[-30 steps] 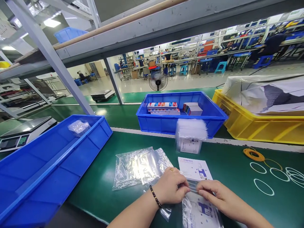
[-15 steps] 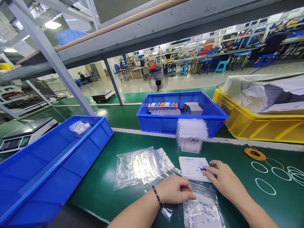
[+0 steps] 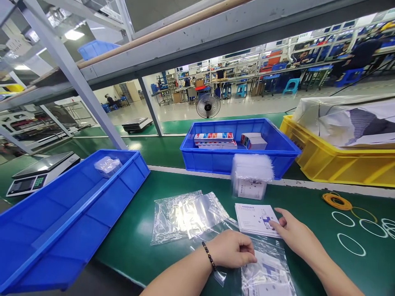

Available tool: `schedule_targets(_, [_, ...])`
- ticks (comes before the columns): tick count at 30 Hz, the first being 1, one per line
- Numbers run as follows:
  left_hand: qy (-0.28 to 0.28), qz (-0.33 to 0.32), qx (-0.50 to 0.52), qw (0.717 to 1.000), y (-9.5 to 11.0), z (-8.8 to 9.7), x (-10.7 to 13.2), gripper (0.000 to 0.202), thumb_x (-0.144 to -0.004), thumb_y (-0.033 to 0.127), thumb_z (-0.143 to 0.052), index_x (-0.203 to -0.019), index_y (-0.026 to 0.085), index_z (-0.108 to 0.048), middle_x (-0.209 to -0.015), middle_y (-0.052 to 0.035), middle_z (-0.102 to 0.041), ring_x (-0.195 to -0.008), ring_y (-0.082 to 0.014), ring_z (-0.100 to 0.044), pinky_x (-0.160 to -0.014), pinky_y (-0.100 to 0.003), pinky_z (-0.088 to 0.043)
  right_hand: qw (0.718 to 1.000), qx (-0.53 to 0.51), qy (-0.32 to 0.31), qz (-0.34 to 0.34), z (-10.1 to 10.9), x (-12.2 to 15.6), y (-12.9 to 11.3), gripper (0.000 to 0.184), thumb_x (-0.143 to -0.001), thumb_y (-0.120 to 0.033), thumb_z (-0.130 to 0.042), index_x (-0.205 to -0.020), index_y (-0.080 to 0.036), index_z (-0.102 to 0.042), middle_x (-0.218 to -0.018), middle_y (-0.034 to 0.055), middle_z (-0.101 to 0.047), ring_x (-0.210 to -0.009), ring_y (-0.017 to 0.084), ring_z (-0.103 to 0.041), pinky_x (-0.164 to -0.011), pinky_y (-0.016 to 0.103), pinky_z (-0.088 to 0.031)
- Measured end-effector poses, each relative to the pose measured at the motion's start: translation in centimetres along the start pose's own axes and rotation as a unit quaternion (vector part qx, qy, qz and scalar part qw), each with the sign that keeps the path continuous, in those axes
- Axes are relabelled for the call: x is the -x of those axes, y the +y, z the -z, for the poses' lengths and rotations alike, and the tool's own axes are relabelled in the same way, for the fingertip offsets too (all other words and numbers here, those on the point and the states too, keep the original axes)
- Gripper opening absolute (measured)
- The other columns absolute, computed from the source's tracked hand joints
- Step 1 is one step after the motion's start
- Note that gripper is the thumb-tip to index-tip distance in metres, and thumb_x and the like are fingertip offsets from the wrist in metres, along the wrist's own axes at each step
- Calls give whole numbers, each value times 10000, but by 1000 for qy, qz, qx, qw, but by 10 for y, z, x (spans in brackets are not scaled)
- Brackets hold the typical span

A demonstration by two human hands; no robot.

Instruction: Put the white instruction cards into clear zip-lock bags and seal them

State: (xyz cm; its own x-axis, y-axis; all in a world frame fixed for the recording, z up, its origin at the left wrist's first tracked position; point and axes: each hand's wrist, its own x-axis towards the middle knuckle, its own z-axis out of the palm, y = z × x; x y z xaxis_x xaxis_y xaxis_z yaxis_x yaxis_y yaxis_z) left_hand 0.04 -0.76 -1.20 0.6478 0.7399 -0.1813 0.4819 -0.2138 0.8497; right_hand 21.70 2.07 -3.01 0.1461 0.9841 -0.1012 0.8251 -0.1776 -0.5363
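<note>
My left hand [image 3: 236, 249] is closed with its fingers curled, pinching the mouth of a clear plastic bag [image 3: 279, 246]. Inside that bag lie white printed cards [image 3: 268, 269]. Just beyond it sits a small stack of white printed cards [image 3: 251, 218] with a blue figure on top. The thumb of my right hand [image 3: 288, 226] rests on the stack's right side, while the forefinger stretches past its corner, apart from the thumb. Flat clear plastic bags [image 3: 175, 218] lie left of the stack. Behind it stands a pile of bagged cards [image 3: 251, 189].
A blue bin [image 3: 212, 159] with printed boxes stands at the back, beside a yellow bin [image 3: 354, 166]. To the left is a long blue bin [image 3: 77, 213] and a scale [image 3: 40, 174]. Rubber bands [image 3: 336, 201] and white rings [image 3: 351, 244] lie at right.
The thumb of my right hand has shifted to the card stack's right side and its forefinger has straightened. My left hand stays at the bag. The camera view has turned slightly left.
</note>
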Motion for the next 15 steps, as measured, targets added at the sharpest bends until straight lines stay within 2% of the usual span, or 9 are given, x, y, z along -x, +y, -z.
schedule_targets(7, [2, 15, 3, 1000, -2, 0, -1, 73, -688, 234, -619, -710, 175, -657, -614, 30, -555, -575, -92, -465, -527, -166, -342, 998, -53, 36, -1, 6, -3, 5, 362, -652, -366, -409, -915, -165, -553, -537, 14, -603, -507, 224, -599, -445, 315, -453])
schedule_targets(10, [12, 15, 10, 1000, -5, -1, -1, 98, -710, 249, -593, -721, 179, -661, -629, 24, -570, -586, -97, -475, -542, -173, -355, 990, -123, 57, -30, 15, -3, 7, 247, -645, -370, -447, -786, -207, -567, -563, 39, -640, -516, 235, -608, -441, 325, -465])
schedule_targets(13, [22, 2, 13, 1000, -5, 0, -1, 103, -720, 224, -578, -741, 181, -669, -660, 16, -585, -620, -103, -491, -580, -177, -375, 959, -259, 60, -100, 22, 1, 5, 182, -619, -388, -517, -699, -229, -555, -645, 58, -678, -570, 246, -630, -497, 346, -514])
schedule_targets(15, [26, -12, 19, 999, -5, 0, -1, 92, -710, 193, -586, -736, 179, -673, -680, 12, -590, -650, -108, -501, -604, -179, -385, 927, -356, 48, -110, 24, 6, 0, 212, -594, -405, -559, -710, -228, -548, -688, 60, -682, -625, 248, -636, -532, 347, -539])
